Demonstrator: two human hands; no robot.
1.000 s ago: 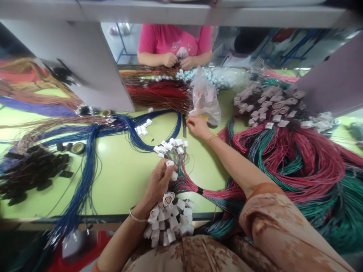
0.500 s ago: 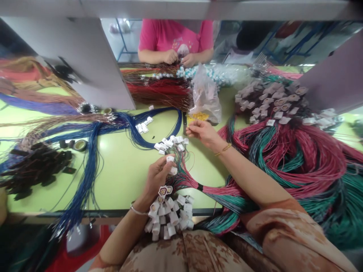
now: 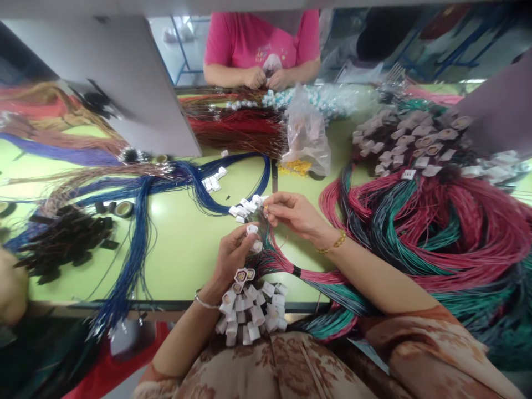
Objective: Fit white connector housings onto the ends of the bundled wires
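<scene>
My left hand (image 3: 230,257) is closed round a white connector (image 3: 252,229) on the end of a red and green wire bundle (image 3: 286,266). A little above it, my right hand (image 3: 293,213) pinches something tiny and yellowish at its fingertips, close to the connector. Several finished white connectors (image 3: 251,310) hang in a cluster below my left wrist at the table's front edge. More white connectors (image 3: 245,206) lie on the green table (image 3: 183,249) just beyond my hands.
A clear plastic bag (image 3: 306,136) with small yellow parts (image 3: 296,167) lies behind my hands. Blue wires (image 3: 137,221) spread to the left, large red and green coils (image 3: 424,233) to the right. A person in a pink shirt (image 3: 261,50) works opposite. Black parts (image 3: 66,244) are piled far left.
My right hand has drawn back from the yellow parts by the plastic bag to just above my left hand, pinching something small. My left hand kept its hold on the connector.
</scene>
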